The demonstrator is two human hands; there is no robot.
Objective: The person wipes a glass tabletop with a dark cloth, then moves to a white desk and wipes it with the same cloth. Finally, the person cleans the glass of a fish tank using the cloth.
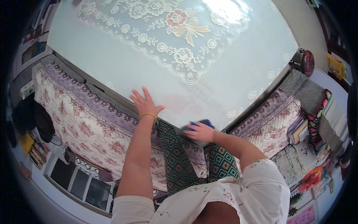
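Note:
My left hand (146, 105) rests near the front edge of the table, fingers spread, with a gold-coloured bangle (148, 114) at the wrist. A pale tablecloth (125, 70) with a raised lace-like flower pattern covers the tabletop. My right hand (200, 132) is closed over a dark blue object (207, 123), perhaps a cloth or sponge, at the table's near corner. Blur and the fingers hide most of its shape. Bright light reflects off the cover's far side.
A sofa with a quilted floral cover (84, 112) runs along the table's left side, and another floral-covered seat (268, 123) along its right. Stacked papers or books (334, 120) stand at the far right. A dark red rounded object (307, 63) is beside the table's right corner.

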